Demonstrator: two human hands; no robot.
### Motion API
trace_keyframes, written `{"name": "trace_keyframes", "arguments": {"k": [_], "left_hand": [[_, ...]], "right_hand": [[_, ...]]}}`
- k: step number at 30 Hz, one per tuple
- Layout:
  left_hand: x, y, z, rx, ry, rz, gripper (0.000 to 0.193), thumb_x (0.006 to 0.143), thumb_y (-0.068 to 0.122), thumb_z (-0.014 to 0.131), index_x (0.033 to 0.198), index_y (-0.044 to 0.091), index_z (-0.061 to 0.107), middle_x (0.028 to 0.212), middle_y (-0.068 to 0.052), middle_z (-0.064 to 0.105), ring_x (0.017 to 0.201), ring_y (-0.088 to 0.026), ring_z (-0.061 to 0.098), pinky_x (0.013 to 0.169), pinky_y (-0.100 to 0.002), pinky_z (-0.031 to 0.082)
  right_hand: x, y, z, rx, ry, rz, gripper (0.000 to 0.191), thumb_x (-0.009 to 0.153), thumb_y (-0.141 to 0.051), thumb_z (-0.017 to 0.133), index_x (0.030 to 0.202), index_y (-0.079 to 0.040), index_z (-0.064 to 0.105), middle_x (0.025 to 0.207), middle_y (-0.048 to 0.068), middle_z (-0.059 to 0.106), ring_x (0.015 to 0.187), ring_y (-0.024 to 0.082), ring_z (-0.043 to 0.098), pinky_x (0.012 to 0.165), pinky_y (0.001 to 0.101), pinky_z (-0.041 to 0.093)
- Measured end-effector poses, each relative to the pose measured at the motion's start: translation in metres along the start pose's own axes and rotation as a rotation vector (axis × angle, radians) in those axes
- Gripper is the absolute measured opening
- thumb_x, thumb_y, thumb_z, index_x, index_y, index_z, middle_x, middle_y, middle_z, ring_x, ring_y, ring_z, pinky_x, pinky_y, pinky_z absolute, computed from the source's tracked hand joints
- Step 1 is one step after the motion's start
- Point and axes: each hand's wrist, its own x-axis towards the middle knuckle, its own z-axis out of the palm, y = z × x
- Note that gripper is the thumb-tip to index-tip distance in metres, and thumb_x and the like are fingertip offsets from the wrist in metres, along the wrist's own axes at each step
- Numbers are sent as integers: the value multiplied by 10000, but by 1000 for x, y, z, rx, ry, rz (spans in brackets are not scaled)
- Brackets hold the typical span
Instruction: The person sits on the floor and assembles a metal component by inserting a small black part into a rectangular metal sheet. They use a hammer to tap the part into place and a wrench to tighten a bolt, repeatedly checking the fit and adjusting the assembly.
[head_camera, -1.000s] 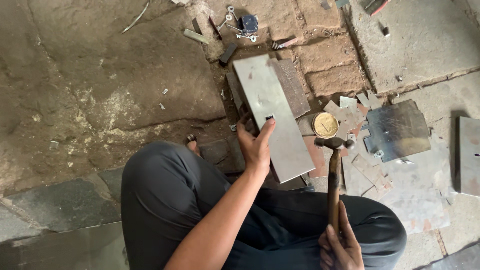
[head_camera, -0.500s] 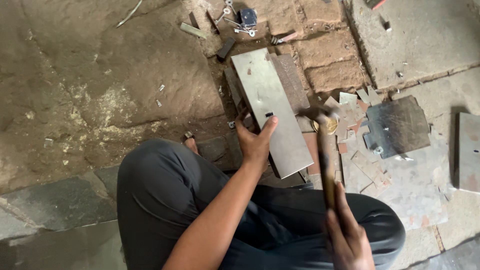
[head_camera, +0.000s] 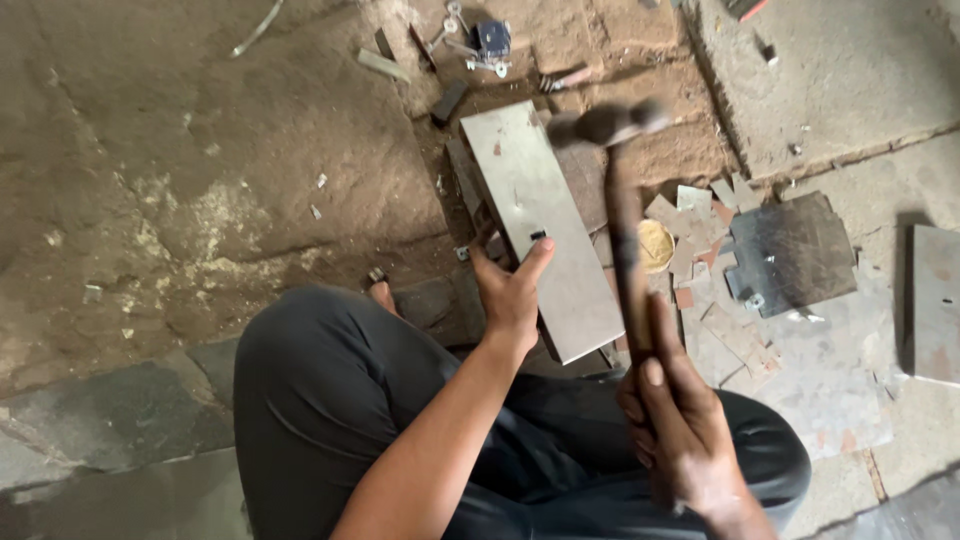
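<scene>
I sit on the ground with a long grey metal plate (head_camera: 545, 225) lying in front of my knees. My left hand (head_camera: 512, 290) rests on its near left edge, the thumb pressing a small dark piece against the plate. Gripped in my right hand (head_camera: 675, 420) is a wooden-handled hammer (head_camera: 620, 230), its dark head blurred and raised over the plate's far right side. A round yellowish disc (head_camera: 655, 245) lies just right of the plate, partly behind the handle.
Several small metal offcuts (head_camera: 700, 215) are scattered right of the plate. A dark square plate (head_camera: 790, 255) lies further right, another grey plate (head_camera: 935, 300) at the right edge. Scrap bits and a small blue-black object (head_camera: 492, 40) sit at the top.
The hammer has swung up: its head was down beside the yellowish disc, and now hangs blurred above the plate's far end. My left hand stays on the plate.
</scene>
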Motion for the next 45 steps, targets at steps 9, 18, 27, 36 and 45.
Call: {"name": "trace_keyframes", "arguments": {"k": [9,18,27,36,45], "left_hand": [[2,2,1,-63,55,-46,826,710,122,846,1404,52,404,1267,-166,610,1131,-268,622,982,-419,513],[8,-10,-2,21,58,132,740,765,122,883,1364,-18,473,1209,-157,654,1074,-241,672,955,-362,549],[-23,36,-10,20,40,246,369,909,293,808,1029,-47,727,978,-114,710,822,-163,616,724,-310,491],[21,169,8,144,-417,360,419,975,349,771,1159,-19,695,1060,-27,666,981,-125,603,884,-281,482],[25,183,-11,54,-397,157,449,861,186,772,1244,-19,660,1057,-95,722,930,-186,703,833,-319,570]], "right_hand": [[11,-2,6,-375,71,100,608,1105,-200,505,1680,-288,328,750,51,521,620,139,454,576,295,442],[20,31,3,-750,170,-413,524,1058,-190,548,1572,-161,449,1008,177,675,945,206,609,803,318,517],[32,29,-46,-757,438,-203,585,952,-281,671,1517,-244,522,1174,221,731,1057,321,734,865,401,547],[68,63,-37,-871,440,-154,500,842,-317,789,1317,-187,699,987,201,739,913,369,720,789,442,556],[87,137,9,-830,109,-100,248,918,-284,693,1023,-63,729,960,182,745,909,351,726,817,447,575]]}}
